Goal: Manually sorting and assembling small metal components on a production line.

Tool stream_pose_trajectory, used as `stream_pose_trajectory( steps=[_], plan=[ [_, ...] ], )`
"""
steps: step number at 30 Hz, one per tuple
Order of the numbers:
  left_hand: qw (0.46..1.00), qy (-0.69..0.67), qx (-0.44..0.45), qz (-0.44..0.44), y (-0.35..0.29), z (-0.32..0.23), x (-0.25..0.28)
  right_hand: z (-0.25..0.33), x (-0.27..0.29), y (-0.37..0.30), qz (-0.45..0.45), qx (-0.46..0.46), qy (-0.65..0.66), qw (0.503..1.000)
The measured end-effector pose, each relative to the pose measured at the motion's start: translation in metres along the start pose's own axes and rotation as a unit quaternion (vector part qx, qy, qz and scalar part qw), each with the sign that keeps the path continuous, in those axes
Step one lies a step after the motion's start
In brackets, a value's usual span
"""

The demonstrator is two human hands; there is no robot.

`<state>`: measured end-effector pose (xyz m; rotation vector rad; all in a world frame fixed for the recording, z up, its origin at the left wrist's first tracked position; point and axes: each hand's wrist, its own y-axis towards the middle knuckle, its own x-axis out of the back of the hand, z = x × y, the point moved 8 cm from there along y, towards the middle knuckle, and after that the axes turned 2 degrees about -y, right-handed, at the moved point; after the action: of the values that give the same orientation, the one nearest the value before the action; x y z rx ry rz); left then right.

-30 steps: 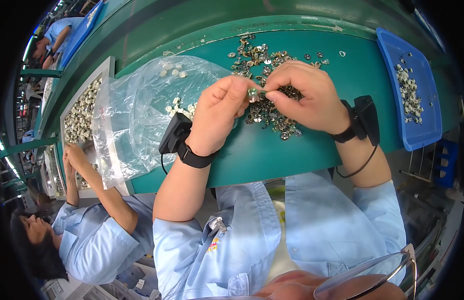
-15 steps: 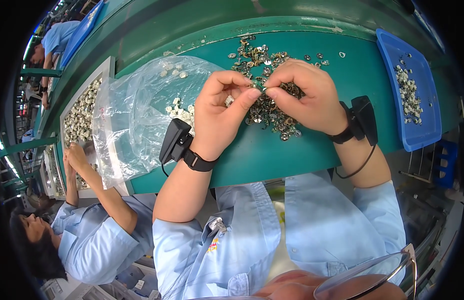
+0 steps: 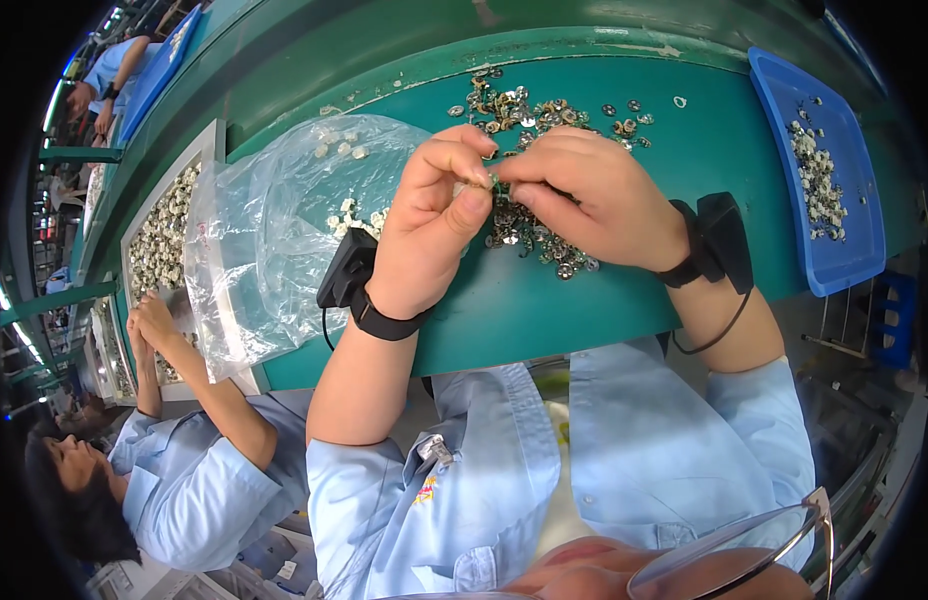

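My left hand (image 3: 429, 225) is closed, its thumb and fingertips pinching a small part with a greenish, metallic look (image 3: 494, 184). My right hand (image 3: 594, 200) meets it there, with thumb and forefinger closed at the same part. Fingers hide most of the part, so its exact kind does not show. Beneath and behind both hands spreads a pile of small round metal pieces (image 3: 544, 245), silver and brassy, on the green tabletop (image 3: 584, 320). Left of my left hand, several small white pieces (image 3: 352, 218) lie at a clear plastic bag (image 3: 274, 240).
A blue tray (image 3: 799, 230) with small white and metal parts stands at the right. Further left is a pale-framed tray (image 3: 216, 150) full of similar parts, where a co-worker's hands (image 3: 152, 318) are busy. A raised green ledge (image 3: 404, 75) borders the table's far side.
Both hands have shifted slightly left, still together at the small part. My right fingers have straightened and lie more level. The co-worker's hands stay at the pale-framed tray.
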<state>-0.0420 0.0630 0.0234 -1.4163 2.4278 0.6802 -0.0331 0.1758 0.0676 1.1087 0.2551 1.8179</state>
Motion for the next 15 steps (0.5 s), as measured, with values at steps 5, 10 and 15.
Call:
stream_pose_trajectory(
  steps=[5, 10, 15],
  plan=[
    [0.997, 0.033, -0.007, 0.073, -0.001, 0.002, -0.01, 0.0, -0.002, 0.001, -0.015, -0.013, -0.033, 0.999],
    [0.99, 0.072, -0.008, 0.122, -0.003, 0.005, -0.022, 0.004, -0.008, -0.001, -0.001, -0.003, -0.079, 0.997],
    [0.992, 0.042, 0.012, 0.115, -0.003, 0.005, -0.028, 0.007, -0.004, -0.001, -0.009, 0.017, -0.122, 0.992]
  ],
)
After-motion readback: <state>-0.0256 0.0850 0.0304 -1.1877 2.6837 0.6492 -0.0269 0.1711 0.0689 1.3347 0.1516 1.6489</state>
